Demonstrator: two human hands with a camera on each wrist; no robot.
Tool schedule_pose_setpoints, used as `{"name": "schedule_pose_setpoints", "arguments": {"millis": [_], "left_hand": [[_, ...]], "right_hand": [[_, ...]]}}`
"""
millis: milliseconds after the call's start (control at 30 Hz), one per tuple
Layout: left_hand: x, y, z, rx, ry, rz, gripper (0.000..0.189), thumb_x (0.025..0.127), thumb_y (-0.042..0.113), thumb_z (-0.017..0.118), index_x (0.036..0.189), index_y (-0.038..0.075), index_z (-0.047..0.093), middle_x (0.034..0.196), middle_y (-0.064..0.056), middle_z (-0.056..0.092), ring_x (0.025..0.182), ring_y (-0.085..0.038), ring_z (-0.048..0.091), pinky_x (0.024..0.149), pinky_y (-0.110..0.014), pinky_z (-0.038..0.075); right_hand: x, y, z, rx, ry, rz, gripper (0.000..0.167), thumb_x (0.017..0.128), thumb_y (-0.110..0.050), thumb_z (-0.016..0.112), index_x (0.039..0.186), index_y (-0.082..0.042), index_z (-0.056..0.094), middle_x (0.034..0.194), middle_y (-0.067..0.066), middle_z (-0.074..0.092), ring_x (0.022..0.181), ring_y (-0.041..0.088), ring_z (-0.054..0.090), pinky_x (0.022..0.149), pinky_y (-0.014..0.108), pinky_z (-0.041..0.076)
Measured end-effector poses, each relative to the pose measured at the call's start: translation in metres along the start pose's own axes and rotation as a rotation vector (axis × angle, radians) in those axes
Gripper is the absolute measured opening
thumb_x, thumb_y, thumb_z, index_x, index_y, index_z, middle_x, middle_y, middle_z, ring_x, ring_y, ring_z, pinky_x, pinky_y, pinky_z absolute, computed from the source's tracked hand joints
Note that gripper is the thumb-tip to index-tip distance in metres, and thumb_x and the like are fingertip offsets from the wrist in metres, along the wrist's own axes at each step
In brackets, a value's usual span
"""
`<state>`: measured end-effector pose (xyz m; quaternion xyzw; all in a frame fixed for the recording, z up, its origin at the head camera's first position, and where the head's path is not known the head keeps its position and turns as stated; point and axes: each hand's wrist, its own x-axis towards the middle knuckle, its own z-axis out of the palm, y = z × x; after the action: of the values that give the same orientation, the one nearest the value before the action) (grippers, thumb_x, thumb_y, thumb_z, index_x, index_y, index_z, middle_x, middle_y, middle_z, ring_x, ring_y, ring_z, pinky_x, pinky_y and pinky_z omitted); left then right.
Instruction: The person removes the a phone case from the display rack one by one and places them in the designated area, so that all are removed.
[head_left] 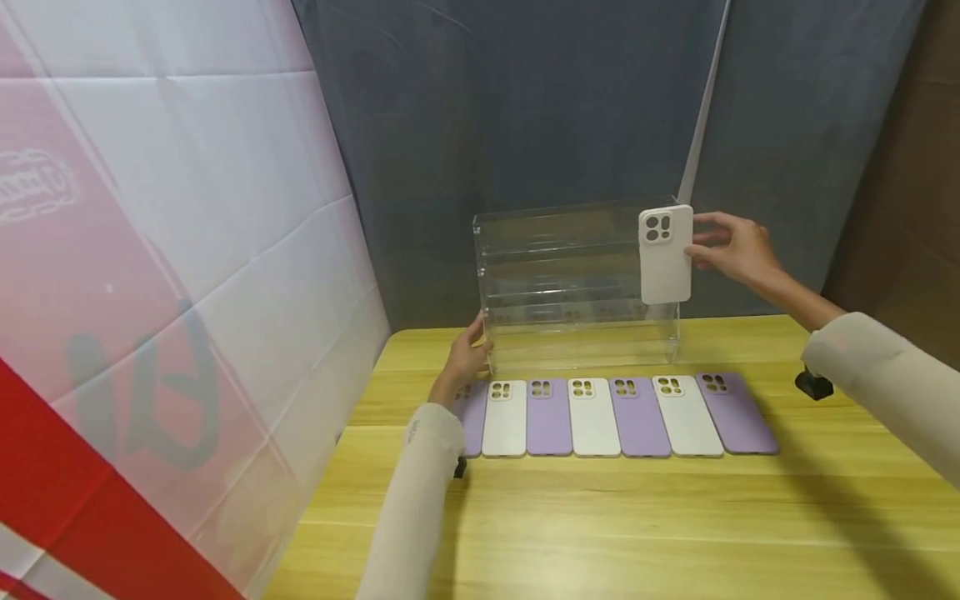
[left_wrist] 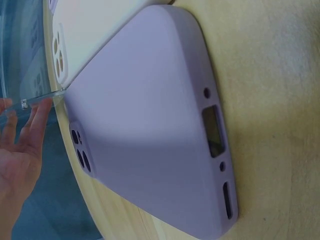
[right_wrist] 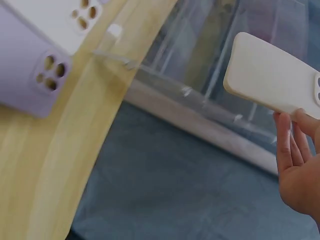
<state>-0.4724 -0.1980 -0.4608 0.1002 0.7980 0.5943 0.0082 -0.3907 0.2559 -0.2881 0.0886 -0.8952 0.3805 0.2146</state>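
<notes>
My right hand [head_left: 738, 248] pinches a white phone case [head_left: 667, 258] by its side edge, thumb on the near side. The case is upright, camera cutouts at the top, in front of the upper right of a clear acrylic display rack [head_left: 570, 293]. In the right wrist view the fingers [right_wrist: 284, 142] lie along the case's long edge. My left hand [head_left: 467, 358] holds the rack's left side low down, thumb in front and fingers behind. Below the rack lies a row of alternating purple phone cases [head_left: 550, 425] and white phone cases [head_left: 506, 425], backs up.
The tiered rack stands near the back of the wooden table [head_left: 600, 525]. A dark grey curtain [head_left: 525, 108] hangs behind it, and a printed white and pink sheet [head_left: 247, 192] hangs at the left. The rightmost purple case [head_left: 738, 417] lies below the right forearm.
</notes>
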Motion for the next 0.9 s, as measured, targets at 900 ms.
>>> {"name": "schedule_pose_setpoints", "arguments": {"millis": [900], "left_hand": [[0.003, -0.001, 0.002, 0.01, 0.005, 0.0, 0.073, 0.107, 0.003, 0.053, 0.164, 0.038, 0.027, 0.167, -0.011, 0.034, 0.135, -0.041, 0.055, 0.09, -0.049, 0.063]], "right_hand": [[-0.087, 0.117, -0.06, -0.004, -0.148, 0.189, 0.067, 0.098, -0.014, 0.073, 0.149, 0.016, 0.04, 0.106, 0.02, 0.077, 0.07, 0.005, 0.074, 0.063, 0.026, 0.064]]}}
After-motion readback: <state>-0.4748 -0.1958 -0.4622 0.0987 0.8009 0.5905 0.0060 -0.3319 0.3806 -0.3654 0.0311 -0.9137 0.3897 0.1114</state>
